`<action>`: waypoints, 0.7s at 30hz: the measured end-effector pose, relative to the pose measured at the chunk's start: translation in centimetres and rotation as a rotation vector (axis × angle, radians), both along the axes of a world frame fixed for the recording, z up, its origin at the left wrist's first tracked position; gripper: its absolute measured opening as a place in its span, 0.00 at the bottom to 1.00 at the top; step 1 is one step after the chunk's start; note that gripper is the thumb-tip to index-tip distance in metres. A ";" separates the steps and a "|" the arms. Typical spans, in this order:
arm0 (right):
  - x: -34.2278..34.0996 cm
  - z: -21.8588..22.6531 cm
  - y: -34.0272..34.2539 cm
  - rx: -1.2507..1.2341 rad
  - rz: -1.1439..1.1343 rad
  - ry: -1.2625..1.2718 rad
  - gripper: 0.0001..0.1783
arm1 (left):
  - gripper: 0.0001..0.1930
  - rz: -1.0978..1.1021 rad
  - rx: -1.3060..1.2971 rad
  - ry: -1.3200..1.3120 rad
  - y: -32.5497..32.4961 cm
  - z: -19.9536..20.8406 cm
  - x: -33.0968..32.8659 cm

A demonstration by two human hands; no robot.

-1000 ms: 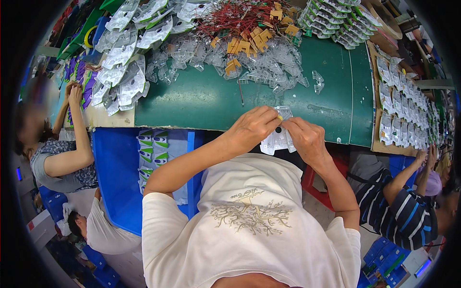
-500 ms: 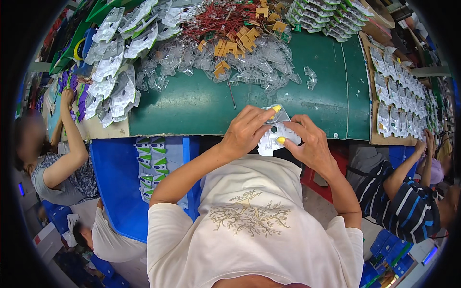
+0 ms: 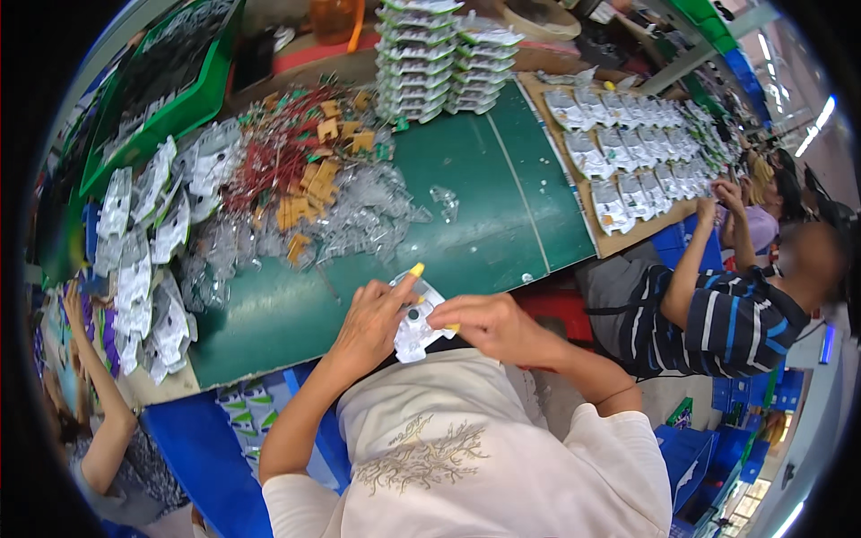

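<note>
White plastic: one moulded housing [image 3: 411, 338] at the near edge of a green table [image 3: 484, 206] — the left hand [image 3: 366, 318] curls tightly onto its left side, the right hand [image 3: 498, 327] pinches its right edge. Beyond one stray clear part [image 3: 444, 203], two stacks [image 3: 417, 67] of white-and-green pieces rise.

stack [image 3: 416, 73] beyond housing [image 3: 413, 338], wires [image 3: 262, 166] left
</note>
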State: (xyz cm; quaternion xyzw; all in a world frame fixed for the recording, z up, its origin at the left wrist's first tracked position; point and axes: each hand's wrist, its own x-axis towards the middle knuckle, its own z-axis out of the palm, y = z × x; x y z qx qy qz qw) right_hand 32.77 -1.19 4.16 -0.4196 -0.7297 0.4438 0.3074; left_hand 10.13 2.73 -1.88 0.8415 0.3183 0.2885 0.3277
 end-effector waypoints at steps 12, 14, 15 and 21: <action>-0.7 -1.7 -3.2 0.524 -0.240 -0.291 0.15 | 0.35 0.024 -0.035 -0.069 0.2 -0.9 0.0; 0.6 -3.0 -3.5 0.344 -0.380 -0.288 0.14 | 0.35 0.023 -0.035 -0.074 0.2 -1.0 0.0; 0.7 -3.0 -3.6 0.176 -0.409 -0.292 0.13 | 0.35 0.028 -0.041 -0.080 0.1 -1.0 -0.1; -0.1 -5.8 -3.4 -0.005 -0.431 -0.076 0.11 | 0.34 0.045 0.009 -0.074 -0.2 -1.0 0.2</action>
